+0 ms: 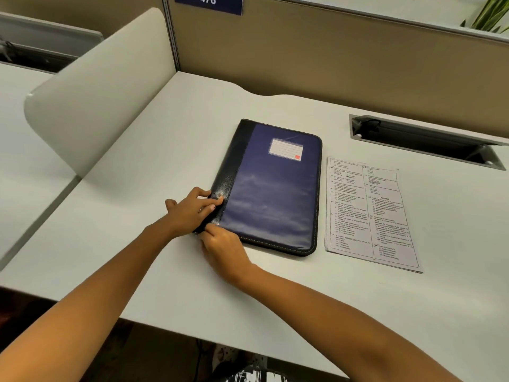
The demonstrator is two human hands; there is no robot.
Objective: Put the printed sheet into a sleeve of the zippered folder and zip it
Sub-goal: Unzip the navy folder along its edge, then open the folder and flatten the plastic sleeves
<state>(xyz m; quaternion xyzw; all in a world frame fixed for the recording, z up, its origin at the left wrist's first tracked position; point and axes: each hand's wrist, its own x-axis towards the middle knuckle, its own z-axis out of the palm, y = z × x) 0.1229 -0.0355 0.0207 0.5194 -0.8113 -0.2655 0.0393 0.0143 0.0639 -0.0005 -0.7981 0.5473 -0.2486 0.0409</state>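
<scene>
A blue zippered folder (271,188) with a black spine strip and a white label lies closed on the white desk (170,139). Just right of it lies the printed sheet (366,213), on top of a thin stack of papers, with nothing touching it. My left hand (192,209) presses flat on the folder's black spine near its lower left corner. At that same corner my right hand (221,245) has its fingers pinched together on the folder's edge; the zip pull itself is hidden under the fingers.
A curved white divider panel (102,95) stands at the desk's left. A beige partition wall (330,59) runs along the back. An open cable slot (424,139) is sunk into the desk at the back right. The desk's front edge is near my forearms.
</scene>
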